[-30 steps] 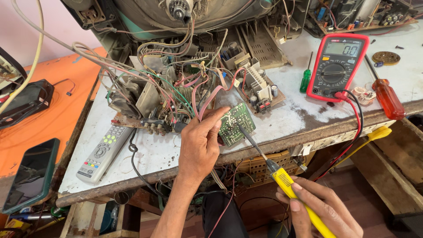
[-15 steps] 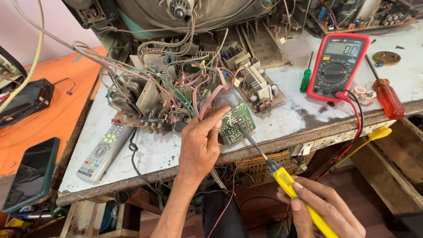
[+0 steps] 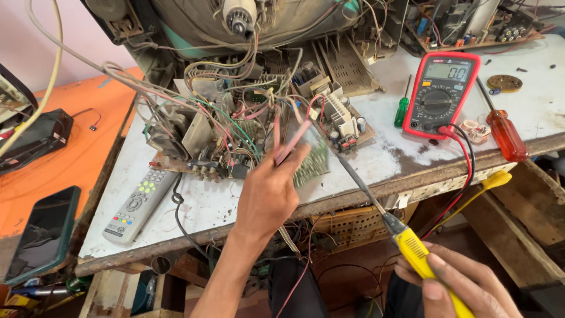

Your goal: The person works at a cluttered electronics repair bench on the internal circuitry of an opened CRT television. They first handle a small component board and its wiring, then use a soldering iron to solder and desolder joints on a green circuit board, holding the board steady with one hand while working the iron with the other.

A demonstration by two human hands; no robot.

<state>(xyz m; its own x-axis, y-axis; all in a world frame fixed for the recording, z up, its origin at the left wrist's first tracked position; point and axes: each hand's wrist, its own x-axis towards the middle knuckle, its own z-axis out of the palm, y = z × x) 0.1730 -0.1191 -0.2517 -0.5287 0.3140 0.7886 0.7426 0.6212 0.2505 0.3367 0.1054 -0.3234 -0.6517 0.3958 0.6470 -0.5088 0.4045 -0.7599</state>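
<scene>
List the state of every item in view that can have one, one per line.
multimeter: switched on, display lit, leads plugged in
phone: screen dark
soldering iron: held by right hand, tip at the board
small green circuit board: tilted, steadied by left hand
remote control: lying face up
red screwdriver: lying unused

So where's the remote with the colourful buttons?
The grey remote lies on the left of the workbench in the head view, beside a black cable.

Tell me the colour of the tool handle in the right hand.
Yellow handle, gripped by the right hand; head view.
</scene>
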